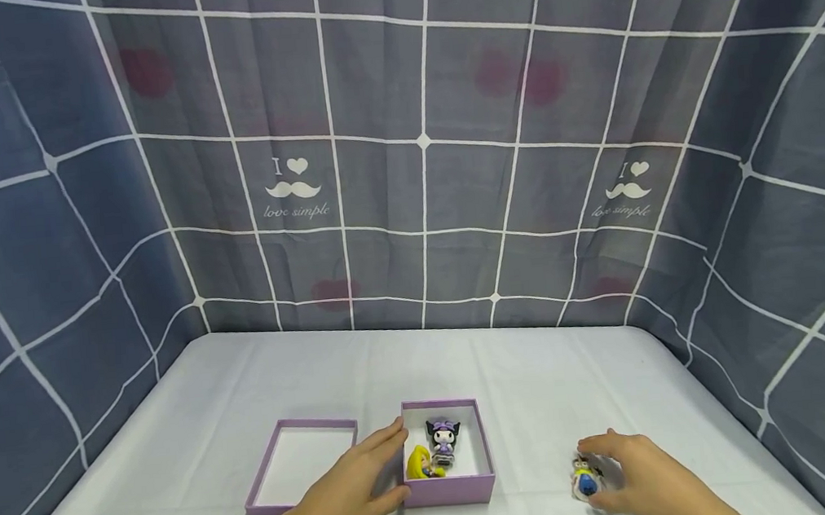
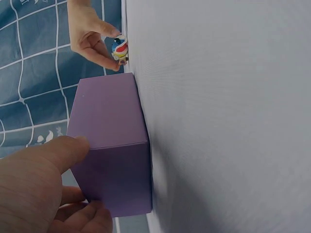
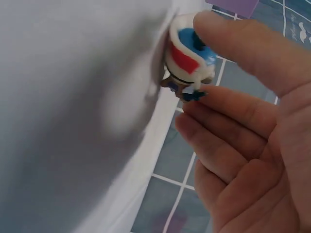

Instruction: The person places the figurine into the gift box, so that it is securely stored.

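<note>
My left hand (image 1: 355, 485) holds the left side of an open purple box (image 1: 449, 491), its thumb at the near corner and fingers farther back. Inside the box, a black-eared figurine (image 1: 443, 443) with a purple top stands, and a yellow-haired figurine (image 1: 421, 463) lies low beside it. To the right, my right hand (image 1: 641, 475) pinches a small white, blue and red figurine (image 3: 184, 56) between thumb and fingers, at the white tabletop. The right wrist view shows the thumb on one end of this figurine and a fingertip at the other.
A shallow purple lid (image 1: 267, 509) with a white inside lies left of the box, partly behind my left hand. White cloth (image 1: 528, 395) covers the table. Grey-blue checked curtains (image 1: 376, 179) hang at the back and both sides.
</note>
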Tool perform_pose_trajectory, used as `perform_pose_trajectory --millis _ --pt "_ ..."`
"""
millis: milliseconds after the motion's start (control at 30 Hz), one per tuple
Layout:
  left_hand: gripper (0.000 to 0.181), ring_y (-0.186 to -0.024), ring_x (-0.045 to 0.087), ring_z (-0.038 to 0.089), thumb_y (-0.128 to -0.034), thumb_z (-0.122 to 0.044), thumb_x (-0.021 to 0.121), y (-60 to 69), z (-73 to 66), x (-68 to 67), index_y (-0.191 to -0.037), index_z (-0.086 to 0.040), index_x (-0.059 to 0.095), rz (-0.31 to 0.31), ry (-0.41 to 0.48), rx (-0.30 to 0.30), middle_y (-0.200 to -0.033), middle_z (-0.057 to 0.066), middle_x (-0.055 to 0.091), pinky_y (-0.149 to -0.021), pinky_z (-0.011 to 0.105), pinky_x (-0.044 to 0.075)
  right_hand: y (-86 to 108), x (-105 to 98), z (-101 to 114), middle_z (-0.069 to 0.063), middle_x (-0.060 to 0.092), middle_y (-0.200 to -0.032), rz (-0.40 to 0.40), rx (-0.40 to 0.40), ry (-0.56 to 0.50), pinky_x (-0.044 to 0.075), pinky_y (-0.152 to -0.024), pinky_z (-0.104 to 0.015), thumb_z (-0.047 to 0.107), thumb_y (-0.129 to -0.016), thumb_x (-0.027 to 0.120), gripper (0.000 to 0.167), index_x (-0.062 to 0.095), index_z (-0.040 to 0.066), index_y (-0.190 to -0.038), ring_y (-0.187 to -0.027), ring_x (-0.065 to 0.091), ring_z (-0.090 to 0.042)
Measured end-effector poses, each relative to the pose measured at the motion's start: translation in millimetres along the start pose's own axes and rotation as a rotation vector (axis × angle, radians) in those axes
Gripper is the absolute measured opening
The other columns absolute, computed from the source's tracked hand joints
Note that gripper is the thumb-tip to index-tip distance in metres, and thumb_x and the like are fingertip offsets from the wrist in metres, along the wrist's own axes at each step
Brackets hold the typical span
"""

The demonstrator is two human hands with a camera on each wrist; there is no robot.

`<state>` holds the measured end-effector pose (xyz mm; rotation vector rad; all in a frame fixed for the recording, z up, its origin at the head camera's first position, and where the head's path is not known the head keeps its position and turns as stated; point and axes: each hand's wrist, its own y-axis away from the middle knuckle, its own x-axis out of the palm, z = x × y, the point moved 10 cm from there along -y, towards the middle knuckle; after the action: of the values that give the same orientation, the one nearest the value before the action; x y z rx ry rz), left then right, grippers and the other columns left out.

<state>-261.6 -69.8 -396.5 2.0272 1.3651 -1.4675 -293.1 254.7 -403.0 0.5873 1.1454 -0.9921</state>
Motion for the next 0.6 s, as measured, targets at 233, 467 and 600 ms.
perform_pose_trajectory --millis 233,467,600 --pt "0.068 -0.135 0.04 0.032 -0.0901 -0.036 0.069 1.6 0.3 0.1 -0.143 0.0 0.046 0.009 -0.002 -0.004 -0.153 0.013 0.035 -0.105 0.048 0.039 0.8 5.0 -3.2 0.009 0.07 -0.107 0.003 -0.007 0.02 0.049 -0.09 -0.054 0.038 -0.071 0.084 0.042 0.072 0.022 -0.107 -0.112 0.061 -0.037" --pt "0.068 -0.136 0.04 0.032 -0.0903 -0.036 0.069 1.1 1.5 -0.7 -0.143 0.0 0.046 -0.001 -0.008 -0.006 -0.153 0.013 0.036 -0.106 0.048 0.039 -0.7 3.2 -2.7 0.016 0.069 -0.105 -0.047 -0.029 -0.023 0.049 -0.09 -0.056 0.034 -0.072 0.085 0.036 0.072 0.027 -0.105 -0.112 0.061 -0.039" --pt "0.068 -0.135 0.04 0.032 -0.0902 -0.035 0.069 1.1 0.2 -0.9 -0.143 0.001 0.046 -0.004 -0.004 0.006 -0.153 0.013 0.036 -0.105 0.048 0.039 -0.8 -1.8 2.6 0.019 0.069 -0.102 -0.105 -0.066 -0.016 0.051 -0.09 -0.052 0.029 -0.072 0.085 0.035 0.072 0.026 -0.104 -0.111 0.062 -0.037"
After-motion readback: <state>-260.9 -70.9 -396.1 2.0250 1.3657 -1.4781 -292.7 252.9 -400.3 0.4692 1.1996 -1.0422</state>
